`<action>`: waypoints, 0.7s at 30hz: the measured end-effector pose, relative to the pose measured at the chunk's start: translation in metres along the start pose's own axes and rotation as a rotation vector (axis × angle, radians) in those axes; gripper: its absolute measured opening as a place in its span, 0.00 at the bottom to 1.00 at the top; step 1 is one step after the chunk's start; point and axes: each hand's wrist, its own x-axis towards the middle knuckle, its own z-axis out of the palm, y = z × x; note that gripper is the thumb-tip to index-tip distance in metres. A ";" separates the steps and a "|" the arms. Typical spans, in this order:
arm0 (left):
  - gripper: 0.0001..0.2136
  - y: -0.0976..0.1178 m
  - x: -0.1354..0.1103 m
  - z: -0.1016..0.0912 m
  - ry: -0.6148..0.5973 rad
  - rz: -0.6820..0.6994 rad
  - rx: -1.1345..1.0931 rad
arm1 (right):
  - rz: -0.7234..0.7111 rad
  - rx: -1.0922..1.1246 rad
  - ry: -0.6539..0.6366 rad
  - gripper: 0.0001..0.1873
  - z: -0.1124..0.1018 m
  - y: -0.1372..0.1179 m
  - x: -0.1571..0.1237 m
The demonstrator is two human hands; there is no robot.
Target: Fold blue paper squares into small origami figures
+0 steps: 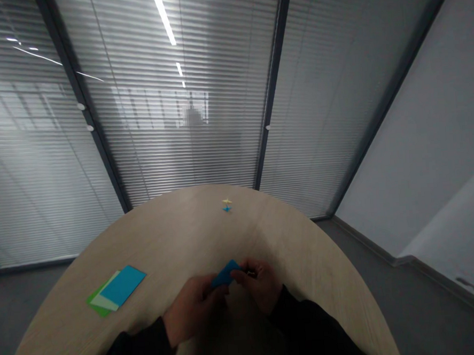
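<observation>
A small piece of folded blue paper (226,273) is held between my two hands, just above the near part of the table. My left hand (194,307) pinches its left end between thumb and fingers. At its right end, the thumb and fingers of my right hand (263,284) are closed on the edge. Part of the paper is covered by the fingers, so its full folded shape is hidden.
A round wooden table (176,235) spans the front. On its left lie overlapping sheets: blue paper (125,285) on top of pale and green paper (98,309). Near the far edge sit a small yellow folded figure (226,201) and a blue folded figure (226,208). Blinds hang behind.
</observation>
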 end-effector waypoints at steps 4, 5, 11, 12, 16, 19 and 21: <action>0.20 -0.001 0.001 -0.001 0.078 0.011 -0.016 | -0.012 0.021 0.008 0.19 -0.004 0.001 0.002; 0.22 -0.002 0.001 -0.002 0.092 0.019 -0.003 | -0.013 0.028 0.008 0.19 -0.004 0.002 0.003; 0.24 -0.004 0.000 -0.002 0.084 0.018 -0.016 | -0.029 0.021 0.059 0.15 -0.002 0.004 0.003; 0.23 -0.004 0.000 -0.002 0.083 0.008 -0.027 | -0.058 0.025 0.071 0.15 -0.002 0.003 0.003; 0.24 -0.007 0.001 0.000 0.095 -0.046 -0.024 | -0.208 -0.033 0.090 0.15 -0.005 -0.002 0.002; 0.24 -0.007 0.002 0.000 0.109 -0.049 0.006 | -0.276 -0.099 0.094 0.11 -0.007 -0.005 0.001; 0.24 -0.007 0.002 0.000 0.111 -0.046 0.024 | -0.289 -0.118 0.103 0.12 -0.007 -0.006 0.001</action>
